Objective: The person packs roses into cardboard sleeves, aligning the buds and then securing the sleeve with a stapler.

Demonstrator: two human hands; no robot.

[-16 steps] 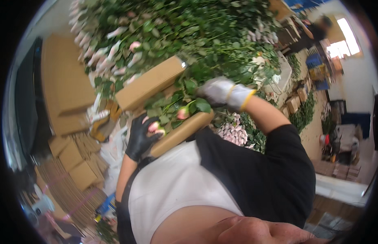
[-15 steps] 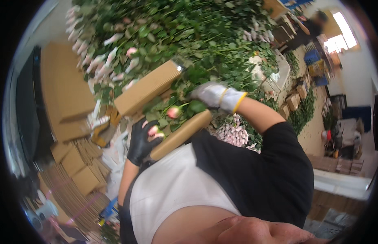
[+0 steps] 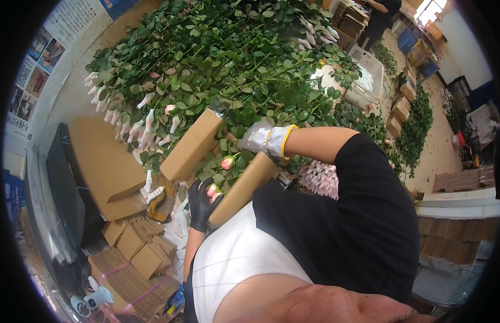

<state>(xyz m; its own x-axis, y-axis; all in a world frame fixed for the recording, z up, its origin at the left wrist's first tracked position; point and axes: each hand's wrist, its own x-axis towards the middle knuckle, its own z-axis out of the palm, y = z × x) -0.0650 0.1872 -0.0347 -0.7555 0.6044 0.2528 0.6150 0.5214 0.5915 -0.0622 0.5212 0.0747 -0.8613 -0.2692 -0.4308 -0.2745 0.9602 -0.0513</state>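
Here, pink roses (image 3: pixel 212 190) inside the curled left hand (image 3: pixel 199 205).

A bright window (image 3: pixel 431 9) glows beside a white wall (image 3: pixel 466 56).

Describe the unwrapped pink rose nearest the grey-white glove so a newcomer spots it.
Lower in the picture than the heap of green rose stems, a tan cardboard box and a smooth brown bar slant side by side. Between them is the pink rose bud. Unlike the pink blooms at the black-gloved left hand, its petals touch no glove.
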